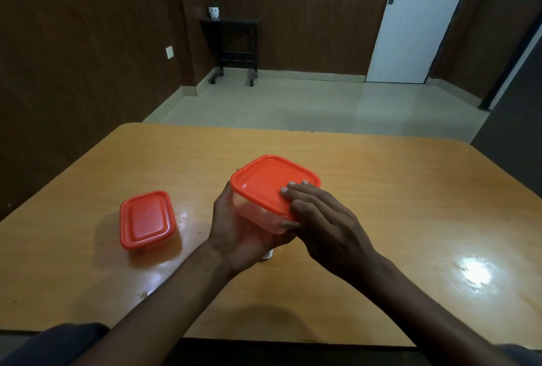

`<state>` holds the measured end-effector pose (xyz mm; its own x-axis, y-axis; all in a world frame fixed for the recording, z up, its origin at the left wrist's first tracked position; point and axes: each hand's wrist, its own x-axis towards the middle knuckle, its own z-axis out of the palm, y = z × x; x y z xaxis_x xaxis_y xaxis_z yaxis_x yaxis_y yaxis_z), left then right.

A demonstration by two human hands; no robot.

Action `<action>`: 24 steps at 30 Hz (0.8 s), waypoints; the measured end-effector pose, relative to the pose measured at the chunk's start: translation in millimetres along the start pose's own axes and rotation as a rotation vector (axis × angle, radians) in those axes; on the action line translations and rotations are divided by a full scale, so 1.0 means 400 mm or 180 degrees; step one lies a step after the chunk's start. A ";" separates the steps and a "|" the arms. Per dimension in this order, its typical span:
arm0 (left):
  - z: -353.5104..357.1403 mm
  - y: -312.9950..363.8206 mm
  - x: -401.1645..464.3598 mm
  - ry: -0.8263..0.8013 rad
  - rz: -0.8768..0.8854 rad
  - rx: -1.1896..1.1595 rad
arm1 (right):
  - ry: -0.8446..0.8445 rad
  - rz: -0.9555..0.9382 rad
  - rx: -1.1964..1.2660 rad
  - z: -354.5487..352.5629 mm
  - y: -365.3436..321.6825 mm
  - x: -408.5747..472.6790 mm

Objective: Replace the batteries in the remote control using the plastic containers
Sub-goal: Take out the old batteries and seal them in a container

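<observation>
Gripping container (258, 210); fingers (296, 189) atop its lid (264, 181).

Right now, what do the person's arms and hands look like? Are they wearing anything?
Both forearms are bare. The left hand and right hand wear no gloves, rings, watch or bracelets. Short pale fingernails show on the right hand.

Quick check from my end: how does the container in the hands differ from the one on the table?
The held container is squarer, looks deeper and is tilted above the table, left hand cupping its clear base, right hand at its lid edge. The other container is oblong, looks shallower, and sits flat to the left, untouched. Both have orange lids on.
</observation>
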<state>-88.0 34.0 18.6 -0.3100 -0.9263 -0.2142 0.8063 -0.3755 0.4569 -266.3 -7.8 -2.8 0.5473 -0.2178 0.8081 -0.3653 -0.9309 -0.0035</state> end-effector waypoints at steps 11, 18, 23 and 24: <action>0.006 -0.008 -0.001 0.0093 0.0035 -0.0272 | 0.0171 0.0638 0.0327 0.008 -0.042 0.007; -0.020 -0.022 0.017 0.0295 0.0235 0.0095 | 0.0543 0.1093 0.0371 -0.005 -0.042 0.025; -0.022 -0.028 0.028 0.0303 0.0328 0.0187 | 0.0476 0.0818 0.0318 0.004 -0.026 0.015; -0.019 -0.021 0.030 0.0305 0.0389 0.0230 | 0.0375 0.0687 0.0297 0.008 -0.023 0.009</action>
<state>-94.6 26.4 5.8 -0.1598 -0.9593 -0.2330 0.7956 -0.2649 0.5448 -258.4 -0.9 -1.8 0.3709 -0.3837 0.8457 -0.3900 -0.8908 -0.2331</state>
